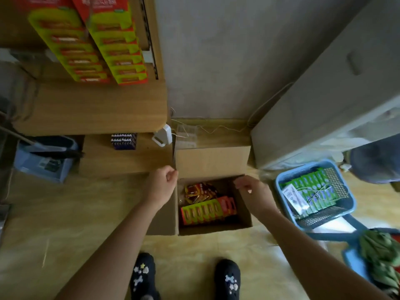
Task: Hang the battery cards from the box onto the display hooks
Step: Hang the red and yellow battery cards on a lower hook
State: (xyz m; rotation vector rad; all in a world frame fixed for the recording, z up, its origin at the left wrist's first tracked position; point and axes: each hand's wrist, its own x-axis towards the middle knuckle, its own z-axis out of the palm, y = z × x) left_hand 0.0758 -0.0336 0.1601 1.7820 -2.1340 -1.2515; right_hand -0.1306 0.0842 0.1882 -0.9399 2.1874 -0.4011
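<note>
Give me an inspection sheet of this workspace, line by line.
Surface: yellowish tiled floor, bare in front of the feet.
Job's things: open brown cardboard box on the floor holding green-and-red battery cards; more green-and-red cards hanging in two columns on the wooden display.
Clutter: blue plastic basket with green packets, pale blue bin, white plastic jug, dark pack of small batteries.
Grips: left hand and right hand both loosely curled above the box's edges, holding nothing.
Cables: thin pale cord along the wall base.
Surroundings: grey wall, grey cabinet.
</note>
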